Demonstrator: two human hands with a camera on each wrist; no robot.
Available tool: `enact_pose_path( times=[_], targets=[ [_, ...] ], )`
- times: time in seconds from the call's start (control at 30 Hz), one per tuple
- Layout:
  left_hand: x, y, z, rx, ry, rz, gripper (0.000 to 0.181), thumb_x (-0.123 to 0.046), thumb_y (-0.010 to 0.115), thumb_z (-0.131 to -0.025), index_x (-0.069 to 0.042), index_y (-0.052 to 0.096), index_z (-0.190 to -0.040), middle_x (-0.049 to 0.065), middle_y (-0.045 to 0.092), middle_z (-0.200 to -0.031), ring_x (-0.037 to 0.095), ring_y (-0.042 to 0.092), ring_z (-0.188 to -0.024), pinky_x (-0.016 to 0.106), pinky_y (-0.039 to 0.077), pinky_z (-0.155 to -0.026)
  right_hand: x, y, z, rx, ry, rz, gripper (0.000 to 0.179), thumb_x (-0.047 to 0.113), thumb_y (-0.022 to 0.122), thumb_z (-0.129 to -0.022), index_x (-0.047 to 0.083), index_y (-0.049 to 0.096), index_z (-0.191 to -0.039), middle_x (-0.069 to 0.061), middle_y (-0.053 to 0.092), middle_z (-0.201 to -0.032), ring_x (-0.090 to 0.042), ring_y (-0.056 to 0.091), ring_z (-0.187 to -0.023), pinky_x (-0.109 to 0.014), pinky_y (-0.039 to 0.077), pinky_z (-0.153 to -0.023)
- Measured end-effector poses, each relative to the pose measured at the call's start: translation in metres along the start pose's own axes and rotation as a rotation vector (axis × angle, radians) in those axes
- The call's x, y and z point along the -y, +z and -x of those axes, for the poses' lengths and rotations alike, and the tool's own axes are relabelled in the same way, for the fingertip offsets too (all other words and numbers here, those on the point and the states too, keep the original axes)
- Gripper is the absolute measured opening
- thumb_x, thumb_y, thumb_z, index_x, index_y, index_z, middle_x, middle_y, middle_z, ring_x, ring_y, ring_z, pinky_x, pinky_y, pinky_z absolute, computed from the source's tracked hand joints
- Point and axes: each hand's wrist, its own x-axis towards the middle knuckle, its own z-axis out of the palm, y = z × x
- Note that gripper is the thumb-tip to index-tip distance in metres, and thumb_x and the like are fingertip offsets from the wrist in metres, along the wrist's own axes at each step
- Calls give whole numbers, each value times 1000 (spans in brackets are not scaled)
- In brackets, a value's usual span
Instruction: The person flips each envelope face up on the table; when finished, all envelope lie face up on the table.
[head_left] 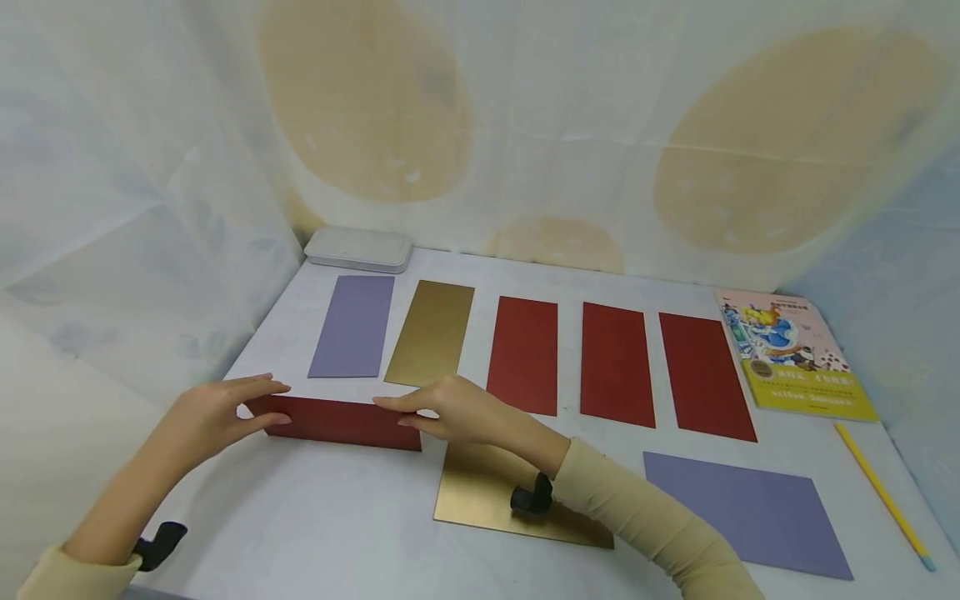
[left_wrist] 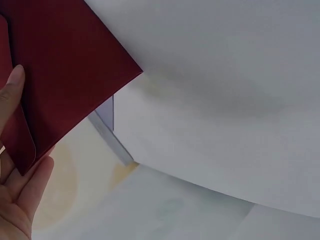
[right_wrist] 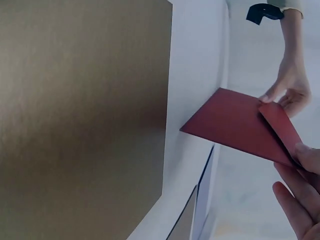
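A dark red envelope [head_left: 337,423] is held above the table between both hands. Its left end is pinched between thumb and fingers of my left hand [head_left: 206,419]. My right hand [head_left: 467,408] pinches the opposite end the same way. From the right wrist, the envelope's flap [right_wrist: 281,131] shows along its upper edge, lying against or close to the body. Beneath my right forearm lies a gold envelope [head_left: 480,492], partly covered by the arm. To its right a purple envelope [head_left: 757,508] lies flat, one corner hidden by the sleeve.
Behind my hands runs a row of flat envelopes: one purple [head_left: 352,327], one gold [head_left: 431,332] and three red, the middle one [head_left: 617,364] among them. A white case [head_left: 358,248] sits at the back left. Right are a picture book [head_left: 795,354] and a yellow pencil [head_left: 883,493].
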Motion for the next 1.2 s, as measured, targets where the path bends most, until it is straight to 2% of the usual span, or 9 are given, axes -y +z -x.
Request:
enact_pose_path(
  times=[0.17, 0.3, 0.4, 0.47, 0.57, 0.7, 0.8, 0.93, 1.2],
  targets=[
    [3, 5, -9, 46, -12, -8, 49, -17, 91, -56, -10, 75, -101, 18, 71, -101, 32, 69, -84, 32, 52, -54, -8, -3, -3, -7, 14, 25, 44, 12, 68, -91, 13, 59, -134, 1, 65, -122, -3, 43, -58, -12, 34, -57],
    [7, 9, -14, 56, -4, -17, 51, -17, 91, -57, -9, 74, -104, 19, 71, -101, 33, 69, -86, 38, 55, -58, -15, -5, -6, 15, 35, 69, 48, 13, 71, -89, 14, 59, -135, 2, 66, -120, -3, 61, -76, -10, 42, -68],
    [10, 13, -16, 57, -9, -12, 52, -17, 91, -59, -9, 73, -106, 21, 70, -102, 35, 69, -87, 40, 55, -60, -20, -5, -7, 39, 60, 92, 48, 13, 72, -88, 14, 59, -135, 2, 68, -118, -5, 65, -95, -11, 45, -75],
    [11, 14, -17, 55, -10, -9, 52, -17, 91, -59, -8, 73, -107, 22, 69, -103, 36, 68, -88, 40, 55, -59, -23, -6, -8, 49, 72, 98, 48, 12, 71, -88, 13, 59, -134, 2, 68, -116, -7, 66, -95, -12, 46, -76],
    [14, 16, -18, 49, -2, -5, 53, -17, 91, -59, -8, 73, -108, 22, 69, -103, 36, 68, -89, 40, 55, -60, -27, -5, -10, 61, 91, 100, 47, 12, 71, -88, 13, 59, -134, 2, 68, -116, -7, 66, -95, -12, 46, -76],
    [18, 20, -21, 55, 40, -5, 52, -16, 91, -58, -8, 74, -106, 12, 72, -97, 28, 69, -86, 38, 55, -64, -29, -5, -12, 83, 120, 113, 46, 13, 73, -87, 13, 61, -131, 1, 68, -116, -7, 66, -98, -13, 47, -78],
    [19, 21, -23, 157, 14, -1, 50, -21, 90, -61, -8, 74, -106, 4, 72, -93, 22, 68, -83, 35, 55, -66, -30, -2, -13, 116, 148, 115, 46, 12, 74, -86, 12, 62, -130, 2, 68, -117, -7, 65, -102, -14, 47, -82],
    [18, 21, -25, 327, -70, 36, 48, -25, 87, -68, -4, 73, -108, 6, 72, -96, 24, 68, -87, 37, 55, -71, -29, 4, -13, 175, 195, 105, 48, 13, 75, -86, 13, 61, -132, 3, 66, -121, -4, 62, -104, -12, 45, -82],
    [22, 31, -24, 408, -120, 113, 42, -17, 86, -69, -4, 74, -106, 6, 72, -96, 23, 67, -85, 36, 53, -72, -28, 13, -10, 244, 227, 105, 46, 18, 74, -87, 13, 61, -132, 1, 70, -110, -5, 52, -71, -12, 39, -63]
  ],
)
